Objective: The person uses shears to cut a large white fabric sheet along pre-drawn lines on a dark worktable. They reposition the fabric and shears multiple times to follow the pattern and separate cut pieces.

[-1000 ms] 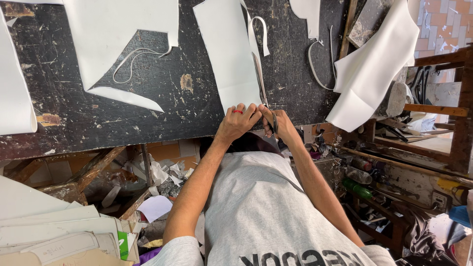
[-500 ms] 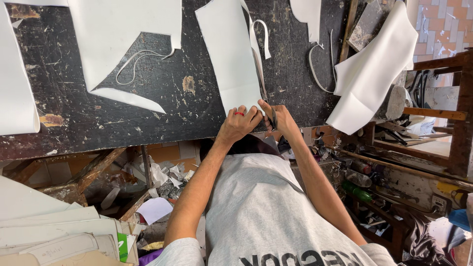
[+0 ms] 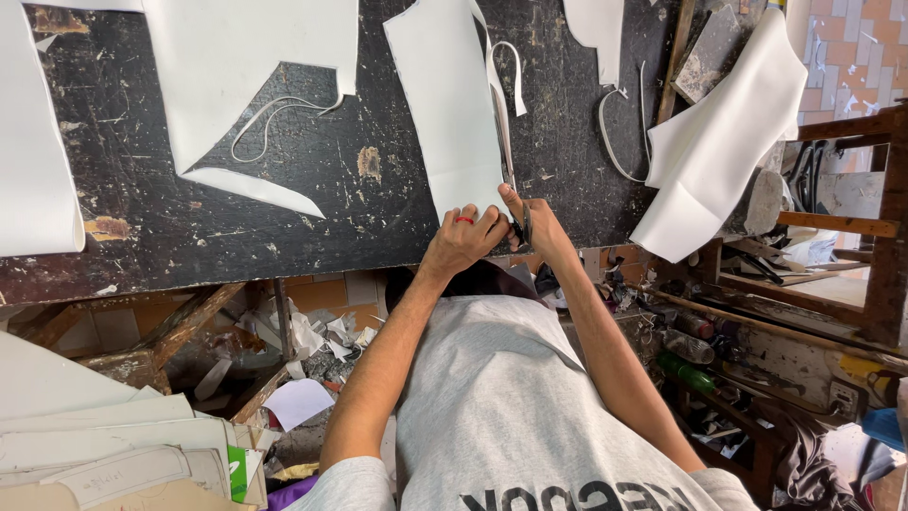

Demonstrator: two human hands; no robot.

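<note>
A white sheet [image 3: 443, 104] lies on the scarred black worktable [image 3: 312, 218]. My left hand [image 3: 463, 241], with a red ring on one finger, presses down the sheet's near edge. My right hand [image 3: 537, 222] sits just to its right and is closed on a pair of scissors [image 3: 522, 227]. The blades point away from me along the sheet's right edge. A thin white strip [image 3: 514, 71] curls away from that edge.
Other white sheets lie at the far left [image 3: 33, 142], at the top left [image 3: 236, 66] and draped over the right end [image 3: 719, 151]. Thin offcut loops [image 3: 615, 132] lie on the table. Paper scraps litter the floor [image 3: 312, 341]. Stacked patterns [image 3: 113, 445] sit at the lower left and cluttered wooden shelves [image 3: 832, 284] to the right.
Both hands stay at the sheet's near edge. My right hand with the scissors has edged slightly forward along the right edge, and the view has shifted a little.
</note>
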